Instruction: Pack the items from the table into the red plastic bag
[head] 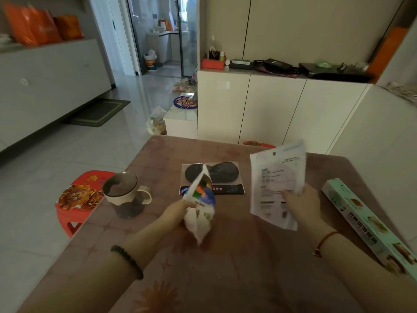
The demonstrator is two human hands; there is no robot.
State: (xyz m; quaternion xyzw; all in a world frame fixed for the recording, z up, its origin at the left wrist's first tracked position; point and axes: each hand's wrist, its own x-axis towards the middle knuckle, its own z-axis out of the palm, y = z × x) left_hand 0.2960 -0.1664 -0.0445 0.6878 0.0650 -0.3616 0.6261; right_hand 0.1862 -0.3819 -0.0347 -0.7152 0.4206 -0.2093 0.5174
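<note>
Over the brown patterned table (pixel 225 267), a crumpled colour-printed white packet (pixel 200 199) is being gripped by the left hand (pixel 178 210), a flat white printed pouch (pixel 275 181) by the right hand (pixel 302 204); beyond are lying a mint-green carton (pixel 370 224), lidded cream mug (pixel 123 190), carded black eye mask (pixel 212 177).

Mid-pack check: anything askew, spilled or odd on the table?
Nothing spilled or damaged. The long green box lies slantwise at the right edge of the table. The bag to pack into is not plainly in view; only a red sliver shows past the far edge.
</note>
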